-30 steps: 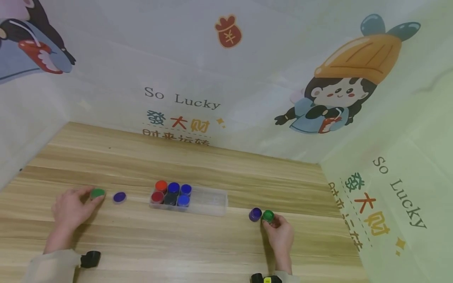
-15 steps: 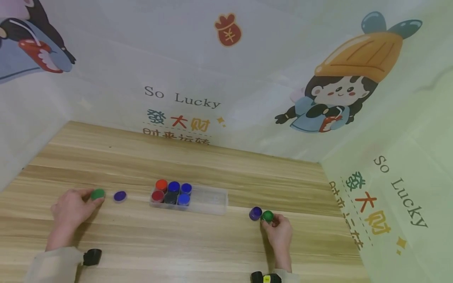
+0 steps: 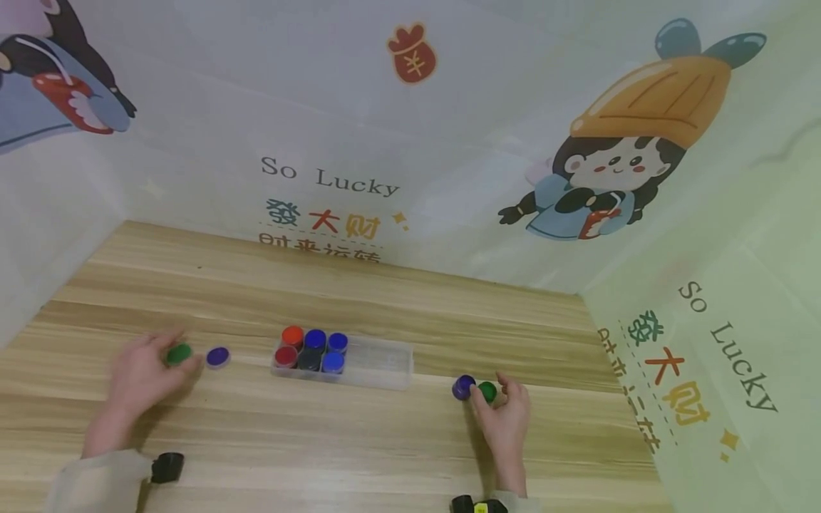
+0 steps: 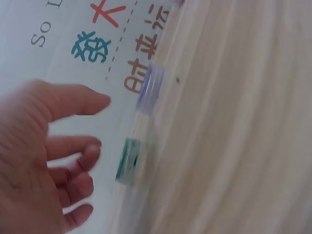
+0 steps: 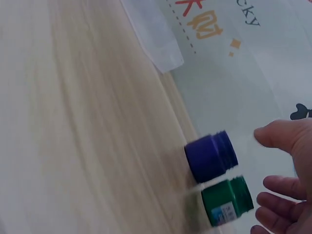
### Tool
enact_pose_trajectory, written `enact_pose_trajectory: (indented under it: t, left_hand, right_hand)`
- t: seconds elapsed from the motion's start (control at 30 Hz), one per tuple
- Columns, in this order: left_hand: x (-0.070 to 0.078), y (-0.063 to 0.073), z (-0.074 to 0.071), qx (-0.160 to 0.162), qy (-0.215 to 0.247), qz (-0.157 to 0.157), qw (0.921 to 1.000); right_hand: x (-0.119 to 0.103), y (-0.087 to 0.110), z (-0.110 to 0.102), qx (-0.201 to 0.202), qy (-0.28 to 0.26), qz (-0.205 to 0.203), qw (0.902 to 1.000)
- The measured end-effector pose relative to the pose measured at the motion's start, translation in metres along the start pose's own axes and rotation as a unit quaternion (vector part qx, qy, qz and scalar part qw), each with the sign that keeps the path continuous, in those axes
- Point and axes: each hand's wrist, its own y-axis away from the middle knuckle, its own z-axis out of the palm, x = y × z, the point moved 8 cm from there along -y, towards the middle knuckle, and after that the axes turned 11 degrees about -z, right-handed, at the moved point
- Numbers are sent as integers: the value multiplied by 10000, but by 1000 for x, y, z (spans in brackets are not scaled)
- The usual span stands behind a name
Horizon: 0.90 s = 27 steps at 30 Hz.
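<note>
My left hand [image 3: 136, 374] hovers with thumb and fingers spread apart around a small green lid [image 3: 179, 354]. In the left wrist view the fingertips stand off from the green lid [image 4: 127, 162], which lies on the table. A purple lid [image 3: 218, 357] is just to its right. On the right side, my right hand [image 3: 507, 417] has its thumb and fingers parted behind an uncapped green paint jar [image 5: 226, 201]. That jar stands upright, with a gap to the fingers in the right wrist view. Beside it on the left stands an uncapped purple paint jar [image 5: 208, 157].
Between the hands lies a clear plastic tray [image 3: 381, 363]. Its left part holds several capped jars, among them an orange-red jar [image 3: 292, 336] and a black jar [image 3: 311, 360]. A printed cloth wall [image 3: 449, 171] rises behind the wooden table [image 3: 359, 434].
Both hands have let go: the left fingers have opened off the green lid, and the right fingers have parted from the green jar. The lid and jar stay in place.
</note>
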Motion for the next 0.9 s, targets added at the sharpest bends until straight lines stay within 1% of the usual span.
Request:
enact_pose_trajectory:
  t: [0.07,0.13,0.27,0.33,0.4,0.5,0.57,0.67,0.9]
  left_hand:
    - [10,-1,1,47,283,335,9990]
    - [19,-2,5,-43,455,554,9974]
    - [39,-4,17,-414,685,876,9929]
    - [49,-4,26,-660,726,949,9906]
    - [58,-5,36,-915,730,957,9885]
    - [70,-5,51,-1270,659,960,9850]
    - [77,-6,58,-1363,607,997,9838]
    - [85,-6,65,-1437,573,1045,9824]
    - [93,-6,77,-1684,426,966,9800]
  right_hand:
    - [-8,-3,1,144,-144,-228,9995]
    - [-18,-5,3,239,-306,-474,9981]
    - [-37,-5,13,356,-407,-1054,9930]
    - [-47,-4,21,326,-482,-1278,9901]
    - [-57,-3,30,247,-539,-1460,9875]
    - [-71,0,45,2,-651,-1630,9845]
    - [-78,2,55,-152,-720,-1703,9826]
    - [-89,4,67,-263,-868,-1813,9792]
    - [-113,3,88,-336,-1232,-2171,9678]
